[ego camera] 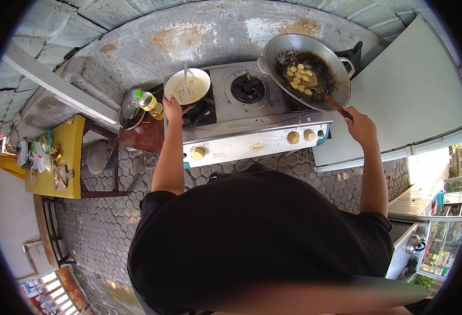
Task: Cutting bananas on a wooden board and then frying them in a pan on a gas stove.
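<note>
My left hand (172,109) grips the near rim of a white bowl (170,84) above the left side of the gas stove (223,110). A metal spoon (185,80) rests in the bowl among pale pieces in a light liquid. In my right hand (360,125) is the handle of a wooden-handled spatula (335,105), whose far end reaches into a large metal wok (272,55) at the stove's right. Several yellowish pieces of food (300,78) lie in dark oil in the wok. The middle burner (248,89) is bare.
Left of the stove, an oil bottle (151,104) with a green cap stands beside a pan (136,119) on a reddish-brown table (144,136). A yellow table (71,157) holds bags and a small board (61,178). A large pale panel (404,94) borders the stove at right.
</note>
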### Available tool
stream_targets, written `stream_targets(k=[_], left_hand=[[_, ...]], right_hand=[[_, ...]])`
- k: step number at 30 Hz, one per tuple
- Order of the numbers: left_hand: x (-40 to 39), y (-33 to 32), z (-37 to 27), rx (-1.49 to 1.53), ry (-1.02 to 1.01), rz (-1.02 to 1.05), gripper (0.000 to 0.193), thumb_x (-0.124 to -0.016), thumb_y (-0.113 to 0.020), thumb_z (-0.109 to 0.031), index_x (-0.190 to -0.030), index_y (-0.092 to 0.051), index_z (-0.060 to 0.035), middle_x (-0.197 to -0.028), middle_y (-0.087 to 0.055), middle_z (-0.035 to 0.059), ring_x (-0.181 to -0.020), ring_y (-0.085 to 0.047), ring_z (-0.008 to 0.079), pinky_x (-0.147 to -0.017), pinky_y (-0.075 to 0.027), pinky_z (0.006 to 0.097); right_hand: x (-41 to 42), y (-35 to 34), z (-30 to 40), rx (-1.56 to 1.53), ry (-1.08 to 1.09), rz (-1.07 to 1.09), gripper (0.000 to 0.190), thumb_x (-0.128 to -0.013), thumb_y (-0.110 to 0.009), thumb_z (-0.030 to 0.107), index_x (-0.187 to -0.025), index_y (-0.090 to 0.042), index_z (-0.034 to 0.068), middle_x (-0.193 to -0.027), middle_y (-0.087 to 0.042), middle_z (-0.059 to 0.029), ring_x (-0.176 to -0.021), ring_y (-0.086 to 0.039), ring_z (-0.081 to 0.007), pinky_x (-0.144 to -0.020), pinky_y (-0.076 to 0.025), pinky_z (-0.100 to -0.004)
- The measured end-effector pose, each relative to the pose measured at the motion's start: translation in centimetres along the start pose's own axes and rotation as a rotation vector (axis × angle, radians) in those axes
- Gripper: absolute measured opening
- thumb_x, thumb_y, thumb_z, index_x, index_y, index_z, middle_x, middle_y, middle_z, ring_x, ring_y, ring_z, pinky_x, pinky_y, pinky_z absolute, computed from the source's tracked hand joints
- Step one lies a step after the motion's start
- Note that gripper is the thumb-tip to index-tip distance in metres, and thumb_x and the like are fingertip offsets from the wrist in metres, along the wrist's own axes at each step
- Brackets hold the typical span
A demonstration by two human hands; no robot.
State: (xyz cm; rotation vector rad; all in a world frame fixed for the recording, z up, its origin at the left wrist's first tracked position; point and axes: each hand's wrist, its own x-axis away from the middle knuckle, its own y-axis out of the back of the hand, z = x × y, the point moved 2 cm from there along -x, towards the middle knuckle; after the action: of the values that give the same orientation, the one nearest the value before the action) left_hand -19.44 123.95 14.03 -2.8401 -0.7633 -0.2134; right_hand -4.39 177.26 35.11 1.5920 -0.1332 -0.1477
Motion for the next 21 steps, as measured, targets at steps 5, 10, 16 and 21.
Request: stream_targets(k=[5, 10, 16, 21], left_hand=[[-0.8, 0.8, -1.2, -0.09, -0.001, 0.067, 0.045, -0.098, -0.04, -0.028, -0.135, -0.031, -0.0061, -0.122, -0.048, 0.0187, -0.098, -0.06, 0.0313, -0.059, -0.061, 0.0414], [-1.5, 2.3, -2.7, -0.29, -0.104, 0.153, 0.044, -0.096, -0.042, -0.024, -0.134, -0.035, -0.0021, -0.107, -0.057, 0.0209, -0.082, -0.065, 0.0302, -0.05, -0.059, 0.0371], [-2.3, 3.7, -2.1, -0.552, -0.127, 0.199, 0.043, -0.094, -0.044, -0.022, -0.128, -0.038, 0.0041, -0.093, -0.063, 0.0257, -0.084, -0.067, 0.0351, -0.05, -0.054, 0.0384], [-2.7, 3.9, -2.2, -0.911, -0.515, 0.099, 0.049, -0.094, -0.046, -0.032, -0.123, -0.042, 0.0072, -0.106, -0.058, 0.0335, -0.093, -0.058, 0.049, -0.082, -0.047, 0.0517]], right_hand=[[0.8, 0.2, 1.3, -0.001, -0.053, 0.004, 0.024, -0.088, -0.057, 0.023, -0.112, -0.056, 0.02, -0.091, -0.069, -0.0109, -0.086, -0.065, -0.0336, -0.074, -0.051, -0.0444], [1.1, 0.5, 2.8, 0.015, -0.087, 0.004, 0.024, -0.088, -0.057, 0.023, -0.111, -0.056, 0.019, -0.091, -0.069, -0.0111, -0.086, -0.065, -0.0336, -0.075, -0.051, -0.0445], [1.4, 0.9, 4.6, 0.012, -0.129, -0.006, 0.024, -0.088, -0.058, 0.023, -0.111, -0.057, 0.019, -0.091, -0.068, -0.0116, -0.087, -0.065, -0.0339, -0.075, -0.051, -0.0447], [1.4, 0.6, 4.8, 0.015, -0.168, -0.02, 0.023, -0.088, -0.057, 0.023, -0.111, -0.057, 0.019, -0.091, -0.068, -0.011, -0.087, -0.065, -0.0341, -0.076, -0.05, -0.0447]])
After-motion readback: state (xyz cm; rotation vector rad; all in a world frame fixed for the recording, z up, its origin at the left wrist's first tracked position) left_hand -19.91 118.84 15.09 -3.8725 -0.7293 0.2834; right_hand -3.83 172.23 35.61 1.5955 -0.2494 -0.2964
